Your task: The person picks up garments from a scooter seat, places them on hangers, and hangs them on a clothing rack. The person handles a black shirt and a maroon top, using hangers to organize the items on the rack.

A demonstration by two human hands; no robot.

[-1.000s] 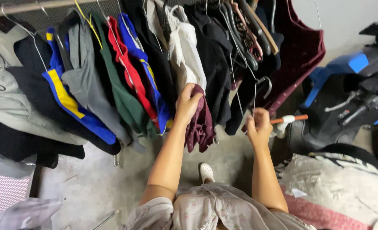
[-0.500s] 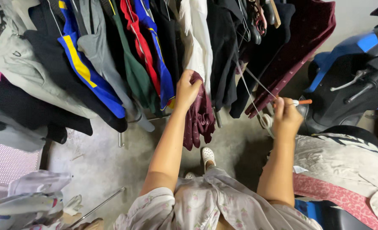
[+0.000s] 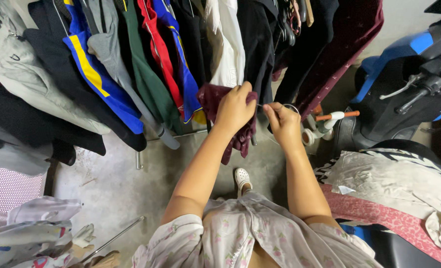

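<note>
Below the rack, my left hand [image 3: 234,108] clutches the maroon cloth [image 3: 225,106], my right [image 3: 281,124] pinches a hanger [image 3: 286,106] whose hook might snag it.

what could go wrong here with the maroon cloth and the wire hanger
The left hand grips the maroon garment bunched, so most of it dangles; it may slip toward the concrete floor. The right hand pinches a thin wire hanger close to the cloth, so its end might snag the fabric. The packed hanging clothes leave little gap, so neighbours could be dragged.
</note>
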